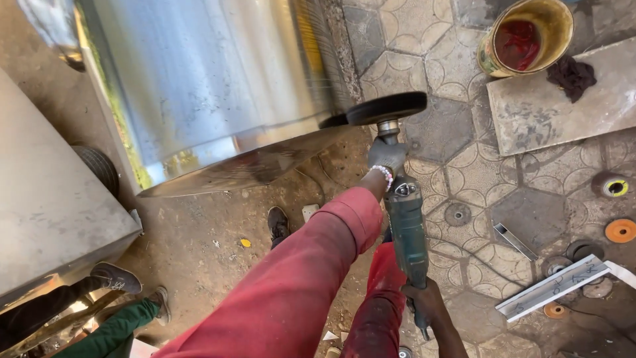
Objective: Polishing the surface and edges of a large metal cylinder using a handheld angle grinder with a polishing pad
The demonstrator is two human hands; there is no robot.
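Head view, looking down. Left hand (387,156), in a grey glove with a beaded band at the wrist, is clenched around the neck of an angle grinder (405,229), just behind the head; red sleeve (298,278) runs back from it toward the camera. Right hand (424,301), bare, is wrapped around the rear of the grinder's blue-green body, gripping it firmly. Grinder is held out in front of the person, nose pointing away, its dark round disc (387,107) lying nearly flat and meeting the lower edge of a large shiny steel cylinder (218,86); whether disc and metal actually touch cannot be told, they sit at least just beside each other. Cylinder lies tilted across the upper left of the view, reflecting the ground. Far left: a grey metal box (46,205) with flat faces. Ground is bare dirt on the left, patterned paving (477,172) on the right. On the paving: a yellow bucket (530,36) with red liquid inside, a grey slab (563,106) with a dark rag (571,74) on it, several loose discs including an orange one (621,230), and a pale metal strip (553,286). Lower left: another person's legs in dark and green trousers, with a grey shoe (118,277). One dark shoe (278,224) shows beneath the red sleeve.
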